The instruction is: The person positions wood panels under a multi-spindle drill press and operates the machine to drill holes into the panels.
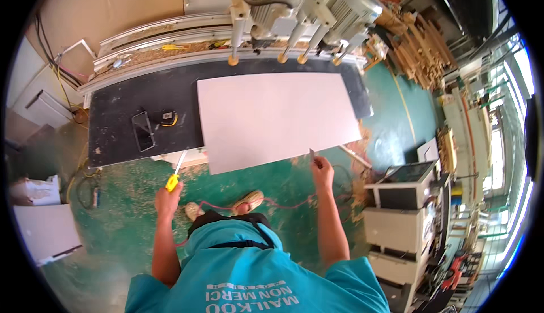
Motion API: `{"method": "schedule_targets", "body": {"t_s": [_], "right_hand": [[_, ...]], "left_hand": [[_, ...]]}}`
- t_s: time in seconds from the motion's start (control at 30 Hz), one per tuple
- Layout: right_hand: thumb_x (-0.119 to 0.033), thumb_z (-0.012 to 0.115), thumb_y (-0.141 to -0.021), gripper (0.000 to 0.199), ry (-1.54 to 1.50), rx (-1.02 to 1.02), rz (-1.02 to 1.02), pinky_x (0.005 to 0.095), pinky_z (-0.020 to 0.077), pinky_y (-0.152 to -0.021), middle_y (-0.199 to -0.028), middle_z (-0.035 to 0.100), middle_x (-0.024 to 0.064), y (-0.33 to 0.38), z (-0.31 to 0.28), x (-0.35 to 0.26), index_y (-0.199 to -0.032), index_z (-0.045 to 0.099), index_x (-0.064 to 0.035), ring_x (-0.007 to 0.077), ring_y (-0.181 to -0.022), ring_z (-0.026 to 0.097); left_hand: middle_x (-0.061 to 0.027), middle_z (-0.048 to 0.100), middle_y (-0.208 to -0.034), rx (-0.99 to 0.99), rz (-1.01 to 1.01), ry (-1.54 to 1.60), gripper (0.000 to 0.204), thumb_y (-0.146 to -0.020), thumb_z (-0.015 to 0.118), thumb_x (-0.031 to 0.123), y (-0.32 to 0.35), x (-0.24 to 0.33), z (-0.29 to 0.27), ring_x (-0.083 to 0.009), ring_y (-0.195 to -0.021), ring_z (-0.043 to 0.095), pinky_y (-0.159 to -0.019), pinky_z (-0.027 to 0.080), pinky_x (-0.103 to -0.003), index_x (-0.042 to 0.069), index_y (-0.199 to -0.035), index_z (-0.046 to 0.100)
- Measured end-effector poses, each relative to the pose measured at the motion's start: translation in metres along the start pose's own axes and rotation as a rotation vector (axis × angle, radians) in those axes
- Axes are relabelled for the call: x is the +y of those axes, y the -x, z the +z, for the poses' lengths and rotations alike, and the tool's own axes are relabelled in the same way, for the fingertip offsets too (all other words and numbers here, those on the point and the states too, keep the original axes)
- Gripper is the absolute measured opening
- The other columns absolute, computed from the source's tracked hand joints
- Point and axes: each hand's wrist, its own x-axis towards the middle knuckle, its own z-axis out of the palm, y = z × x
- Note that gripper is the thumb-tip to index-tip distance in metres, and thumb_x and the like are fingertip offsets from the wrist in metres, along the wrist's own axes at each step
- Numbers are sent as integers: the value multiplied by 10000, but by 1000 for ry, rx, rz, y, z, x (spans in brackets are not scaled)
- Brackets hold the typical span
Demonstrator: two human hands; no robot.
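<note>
My left hand (167,202) is closed round the yellow handle of a slim tool (172,183). Its long pale blade points up past the front edge of the black worktable (116,95); I cannot tell its exact kind. A small flat grey piece (311,152) is pinched in my right hand (322,172), just off the near edge of a large white board (275,117). That board lies flat on the table and overhangs its front. To its left on the table rest a smartphone (143,131) and a black and yellow tape measure (169,118).
A machine with grey motors (354,10) stands behind the table, its several rods reaching down over the far edge. Sawdust and a yellow tool (175,47) lie on the back rail. Cabinets (396,228) stand at right. A pink hose (283,205) crosses the green floor by my feet.
</note>
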Motion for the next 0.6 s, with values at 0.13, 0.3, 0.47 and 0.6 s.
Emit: {"method": "schedule_targets", "body": {"t_s": [0.13, 0.3, 0.47, 0.6], "right_hand": [[-69, 675, -819, 201, -40, -41, -202, 290, 514, -692, -828, 679, 77, -85, 1, -56, -1001, 680, 14, 145, -736, 625], [-48, 669, -799, 104, -60, 28, -634, 368, 513, -670, -839, 659, 131, -182, -8, -202, -899, 676, -17, 292, -734, 639], [-79, 649, -813, 65, -74, 317, -1153, 417, 490, -689, -804, 628, 106, -262, 9, -397, -865, 676, -49, 336, -776, 604], [-133, 656, -830, 65, 112, 694, -1278, 415, 465, -734, -868, 646, 61, -315, 38, -470, -840, 693, -81, 281, -855, 615]], "left_hand": [[-177, 707, -786, -321, 311, -318, 614, -752, 655, 680, 56, 77, 60, -369, -784, 689, -686, 527, -470, 74, -810, 735], [-178, 717, -900, -415, 380, -329, 594, -714, 711, 670, 57, 154, 129, -354, -895, 689, -770, 540, -449, 109, -902, 755], [-89, 715, -935, -254, 553, -48, 475, -795, 695, 594, 45, 183, 133, -319, -897, 674, -803, 529, -407, 176, -1019, 727], [-82, 647, -959, -296, 673, 56, 321, -868, 709, 419, 31, 222, 117, -251, -963, 631, -850, 502, -342, 131, -1010, 712]]}}
